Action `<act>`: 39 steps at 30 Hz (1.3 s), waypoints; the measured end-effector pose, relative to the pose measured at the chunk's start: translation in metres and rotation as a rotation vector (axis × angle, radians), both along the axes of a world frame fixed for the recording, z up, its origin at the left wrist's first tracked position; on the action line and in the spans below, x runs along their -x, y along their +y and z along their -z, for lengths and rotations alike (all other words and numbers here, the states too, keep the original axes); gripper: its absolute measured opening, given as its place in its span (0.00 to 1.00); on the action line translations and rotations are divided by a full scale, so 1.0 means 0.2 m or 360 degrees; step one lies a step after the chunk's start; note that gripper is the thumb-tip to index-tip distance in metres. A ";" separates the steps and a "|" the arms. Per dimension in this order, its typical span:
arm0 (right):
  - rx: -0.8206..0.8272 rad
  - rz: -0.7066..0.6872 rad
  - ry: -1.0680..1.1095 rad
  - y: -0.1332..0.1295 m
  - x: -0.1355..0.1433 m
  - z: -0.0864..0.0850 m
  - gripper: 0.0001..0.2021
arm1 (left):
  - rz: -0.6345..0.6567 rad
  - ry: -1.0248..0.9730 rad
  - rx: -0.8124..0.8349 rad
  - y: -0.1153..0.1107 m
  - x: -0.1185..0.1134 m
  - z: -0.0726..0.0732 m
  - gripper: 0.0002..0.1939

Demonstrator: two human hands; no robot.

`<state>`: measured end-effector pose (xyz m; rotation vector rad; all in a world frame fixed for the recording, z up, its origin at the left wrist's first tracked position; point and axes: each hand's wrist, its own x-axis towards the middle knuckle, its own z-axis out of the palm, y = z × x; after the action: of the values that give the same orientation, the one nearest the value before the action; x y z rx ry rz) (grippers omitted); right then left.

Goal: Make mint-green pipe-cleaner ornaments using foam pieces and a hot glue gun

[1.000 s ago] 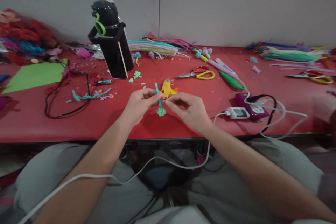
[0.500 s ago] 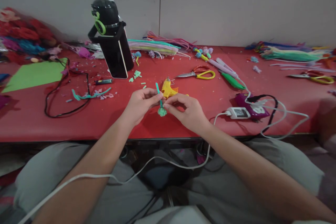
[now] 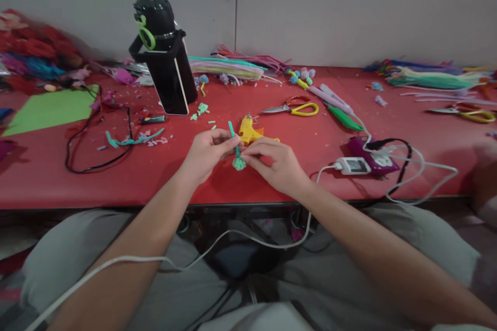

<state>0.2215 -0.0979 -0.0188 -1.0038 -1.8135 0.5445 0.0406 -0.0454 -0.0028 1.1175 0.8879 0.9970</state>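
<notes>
Between my hands is a green pipe-cleaner flower (image 3: pixel 239 163), its fluffy head hanging down and its teal stem sticking up. My left hand (image 3: pixel 207 154) pinches the stem between thumb and fingers. With thumb and forefinger closed, my right hand (image 3: pixel 274 161) grips the base of the flower head from the right; the exact contact is partly hidden by the fingertips. Just behind the hands lies a yellow hot glue gun (image 3: pixel 248 130), its lower part covered by my fingers. Scissors (image 3: pixel 291 108) with red and yellow handles rest beyond it.
A black bottle (image 3: pixel 166 57) stands at the back left, beside green paper (image 3: pixel 50 108). Pipe-cleaner bundles (image 3: pixel 229 68) lie along the wall. A white cable (image 3: pixel 252 239) crosses my lap up to a small white device (image 3: pixel 353 166) and a purple pouch (image 3: pixel 375 158).
The flower's stem tilts slightly more to the left and its head has shifted a little. Both hands keep their pinch in nearly the same place.
</notes>
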 end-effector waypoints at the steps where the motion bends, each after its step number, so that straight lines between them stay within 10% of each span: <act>1: -0.0005 -0.0009 -0.0022 0.00 0.00 0.00 0.05 | -0.0003 0.0006 -0.0006 0.00 0.00 0.00 0.21; 14: -0.0060 -0.0096 -0.0093 -0.01 0.00 0.00 0.08 | -0.0050 0.0023 -0.0069 0.01 0.01 0.02 0.18; 19: 0.0460 0.0132 0.0414 0.00 0.00 0.02 0.09 | -0.0054 -0.0020 -0.0235 0.02 0.02 0.02 0.15; 25: 0.1344 -0.0093 0.1092 0.00 0.04 0.00 0.17 | -0.0083 0.0005 -0.0407 0.01 0.02 0.02 0.15; 39: 0.1394 -0.0087 0.1169 0.01 0.04 0.01 0.22 | -0.0055 0.0250 -0.0644 -0.02 0.01 0.01 0.09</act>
<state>0.2128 -0.0963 -0.0216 -1.0892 -0.9169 1.5842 0.0384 -0.0486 -0.0052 1.5429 0.8527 1.1616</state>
